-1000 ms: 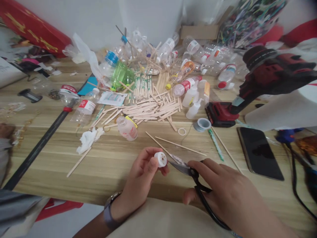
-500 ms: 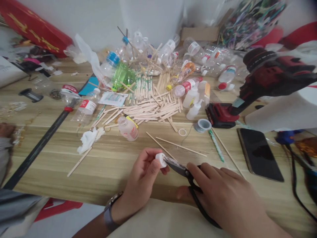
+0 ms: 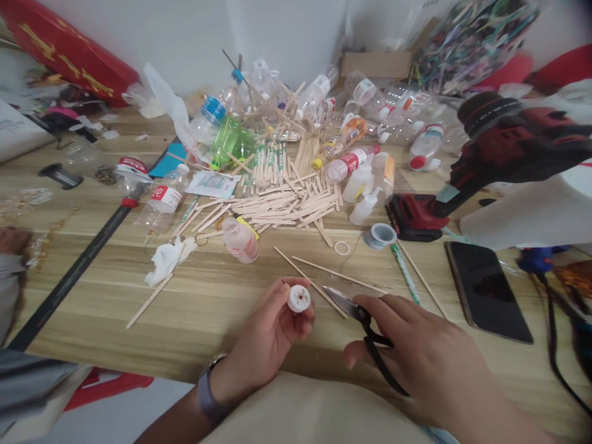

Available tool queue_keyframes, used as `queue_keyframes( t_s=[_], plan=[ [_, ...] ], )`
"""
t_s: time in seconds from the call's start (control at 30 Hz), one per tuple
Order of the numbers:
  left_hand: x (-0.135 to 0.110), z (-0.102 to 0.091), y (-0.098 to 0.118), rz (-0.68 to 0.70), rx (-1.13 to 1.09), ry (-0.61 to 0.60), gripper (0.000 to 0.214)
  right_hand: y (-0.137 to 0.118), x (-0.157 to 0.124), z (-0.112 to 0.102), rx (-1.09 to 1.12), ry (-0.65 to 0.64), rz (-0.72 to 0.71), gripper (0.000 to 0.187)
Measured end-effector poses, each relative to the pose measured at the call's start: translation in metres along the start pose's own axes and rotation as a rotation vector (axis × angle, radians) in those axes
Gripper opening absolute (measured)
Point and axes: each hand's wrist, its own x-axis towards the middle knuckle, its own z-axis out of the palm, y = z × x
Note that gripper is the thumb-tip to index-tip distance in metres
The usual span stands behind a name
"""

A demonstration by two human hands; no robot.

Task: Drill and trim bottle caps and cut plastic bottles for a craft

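Between the fingertips of my left hand [image 3: 272,333] is a white bottle cap [image 3: 299,298], its top turned up toward me with a dark hole in the middle. My right hand [image 3: 416,345] grips black-handled scissors [image 3: 365,317]. Their pointed metal blades look closed and lie a short way right of the cap, apart from it. Two thin wooden sticks [image 3: 337,275] rest on the table just beyond the blades. An uncapped small clear bottle [image 3: 240,240] with pink print stands past my left hand.
Flat wooden sticks [image 3: 287,206] are heaped mid-table, with many plastic bottles [image 3: 356,163] behind. At right are a red-black power drill [image 3: 499,148], a phone [image 3: 488,290] and a wire spool [image 3: 382,235]. A dark bar [image 3: 74,277] lies at left, near another person's hand [image 3: 13,240].
The scissor tips have come out of the cap and moved right with my right hand. My left hand has tilted the cap so its top faces up.
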Motion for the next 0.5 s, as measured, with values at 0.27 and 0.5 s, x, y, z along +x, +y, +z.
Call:
queue_keyframes(
  t_s=[0.27,0.5],
  plan=[
    [0.0,-0.003,-0.007,0.188,0.275,0.105,0.043,-0.008,-0.001,0.006,0.015,-0.054,0.015,0.044],
    [-0.004,-0.012,-0.011,0.295,0.499,0.157,0.048,-0.02,-0.001,0.013,-0.005,-0.089,0.039,0.036]
  ],
)
